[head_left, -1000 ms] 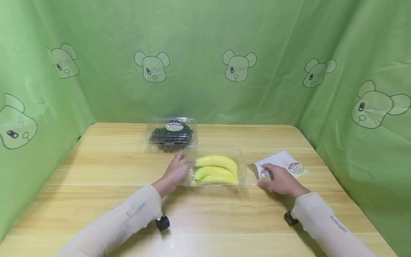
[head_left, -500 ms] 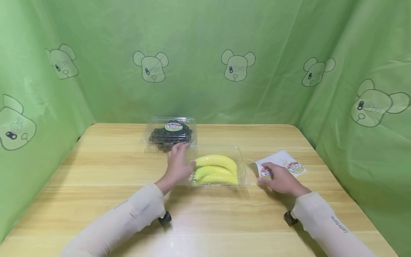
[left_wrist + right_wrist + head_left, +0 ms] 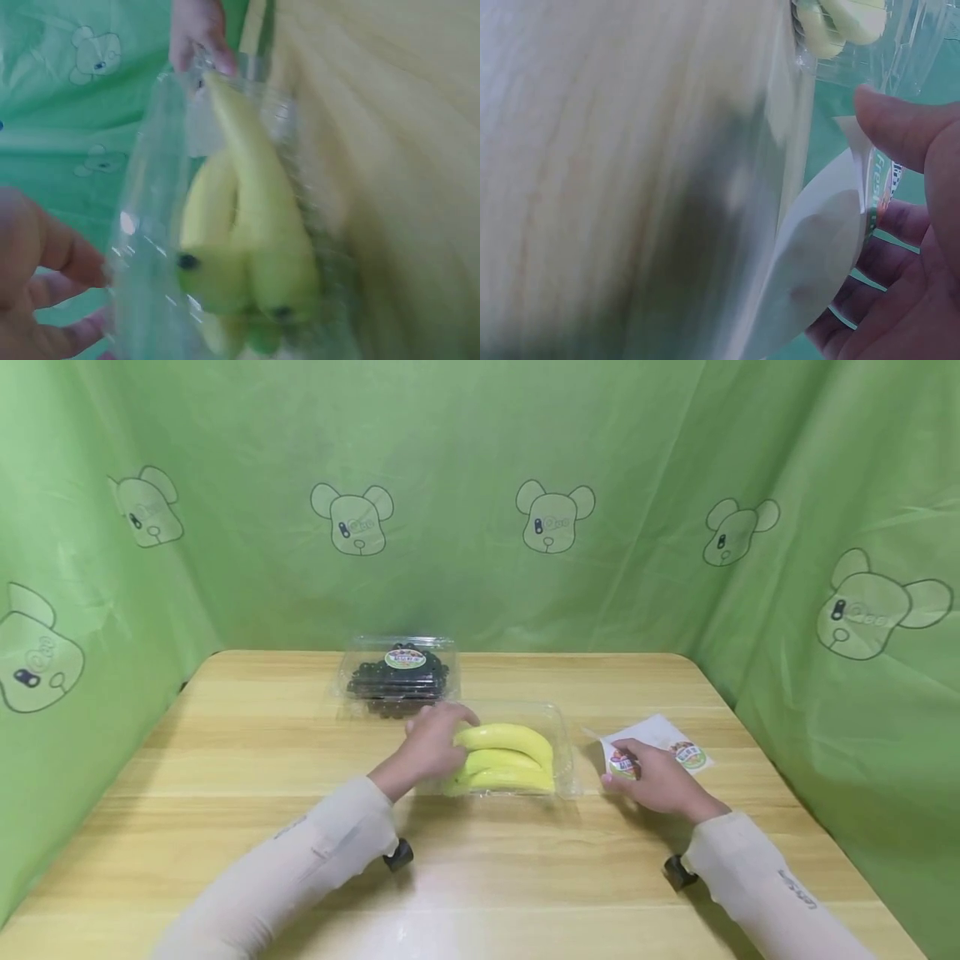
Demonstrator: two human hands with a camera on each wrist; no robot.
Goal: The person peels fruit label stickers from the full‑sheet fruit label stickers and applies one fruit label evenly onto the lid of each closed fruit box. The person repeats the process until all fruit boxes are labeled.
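Note:
In the head view a clear plastic clamshell box [image 3: 558, 735] with several yellow bananas [image 3: 510, 760] in it lies mid-table. My left hand [image 3: 431, 745] reaches over its left end, and the fingers touch the box there. In the left wrist view those fingers [image 3: 79, 262] lie against the side of the clear plastic. To the right, my right hand [image 3: 660, 781] holds the left end of a white sticker sheet [image 3: 637, 727] with round colourful fruit labels. That end bends up off the table. The right wrist view shows the sheet [image 3: 810, 247] curving between thumb and fingers.
Behind the banana box, to the left, stands a second clear box [image 3: 442, 652] holding dark grapes [image 3: 375, 681], with a round label [image 3: 405, 659] on its lid. The wooden table [image 3: 525, 868] ends at green curtains [image 3: 465, 593] on the back and both sides.
My left hand has lifted from the left side of the banana box and moved right, over its left end. The right hand and the sticker sheet stay almost where they were.

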